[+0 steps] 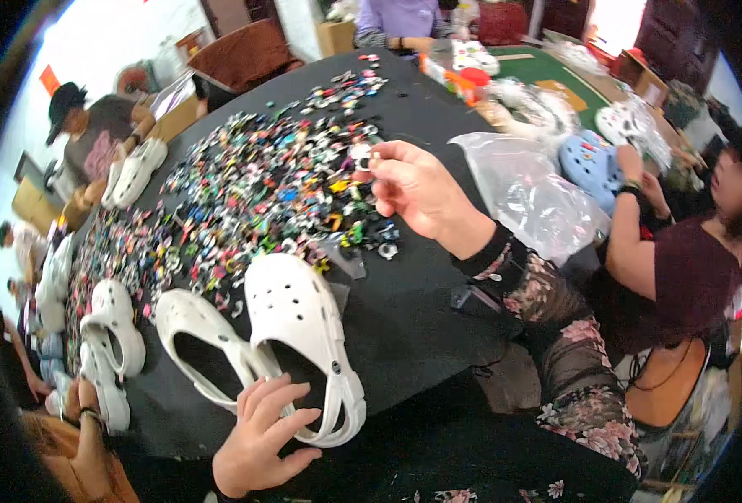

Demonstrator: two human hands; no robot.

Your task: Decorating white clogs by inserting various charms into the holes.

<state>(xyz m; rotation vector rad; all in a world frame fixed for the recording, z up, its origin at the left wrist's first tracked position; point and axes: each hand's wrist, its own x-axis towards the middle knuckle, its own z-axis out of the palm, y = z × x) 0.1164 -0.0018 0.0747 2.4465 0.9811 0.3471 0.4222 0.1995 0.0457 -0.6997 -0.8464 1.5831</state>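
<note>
Table (421,335): dark, bearing a heap of charms (262,168).
Clogs (304,289): white pair, side by side near the table's edge.
Right hand (421,191): fingertips pinched on a charm (360,157), above the heap.
Left hand (258,440): fingers apart, resting at the clogs' heel straps (352,404).

The piece (360,156) in the right grip (413,189) is too small to identify.

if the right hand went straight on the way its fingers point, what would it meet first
Most likely the heap of small colourful pieces on the black table, just left of the right hand. The hand's height above the table is hard to judge, so it might pass over them.
</note>
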